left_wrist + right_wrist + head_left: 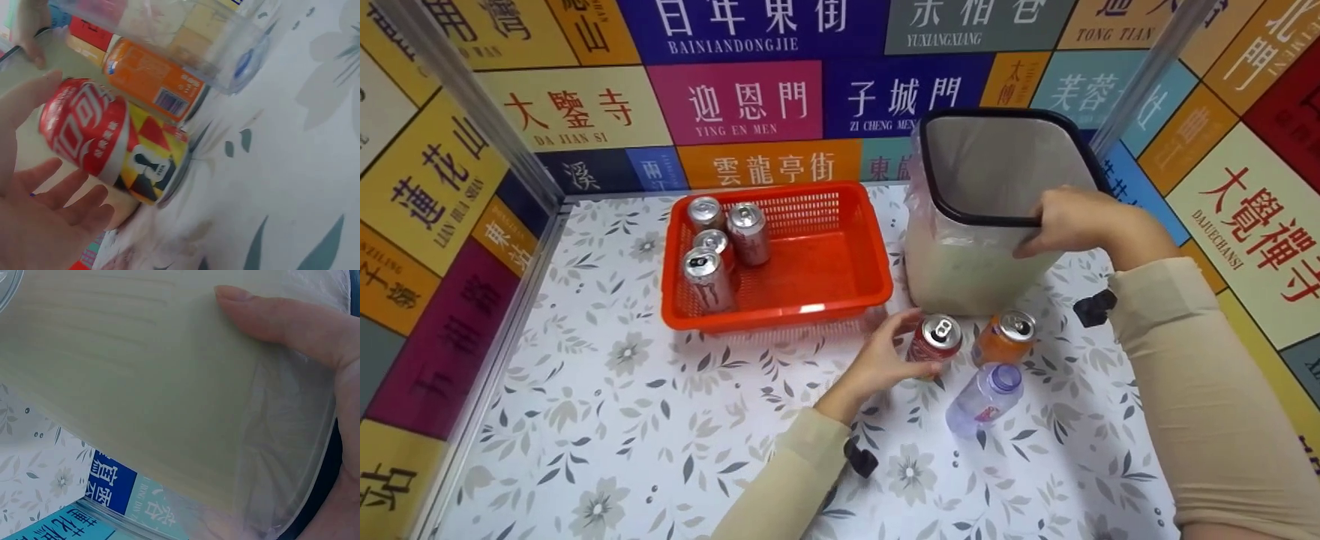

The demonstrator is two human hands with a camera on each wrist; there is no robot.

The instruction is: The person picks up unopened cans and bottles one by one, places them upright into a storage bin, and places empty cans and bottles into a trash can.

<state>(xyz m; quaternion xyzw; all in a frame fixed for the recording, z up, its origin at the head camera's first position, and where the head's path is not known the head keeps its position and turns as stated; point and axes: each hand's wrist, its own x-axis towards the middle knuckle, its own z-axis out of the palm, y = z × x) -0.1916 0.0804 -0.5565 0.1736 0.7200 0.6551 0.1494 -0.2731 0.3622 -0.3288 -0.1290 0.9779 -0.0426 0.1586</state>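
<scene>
My left hand (883, 360) curves round a red soda can (936, 339), thumb on its near side and fingers on the far side. In the left wrist view the thumb tip is at the can's top end, and its red and yellow printed side (112, 135) faces the camera. With my right hand (1072, 221) I grip the black rim of a pale trash bin (979, 262). The thumb (275, 320) presses the bin's outer wall, over a clear liner; the other fingers are hidden inside the rim.
An orange soda can (1005, 341) and a clear purple-tinted bottle (986, 401) stand just right of the red can. Left of the bin, a red plastic basket (817, 270) holds several cans (712, 281) at its left end. Sign-printed panels (735, 101) enclose the flower-patterned table (660, 450).
</scene>
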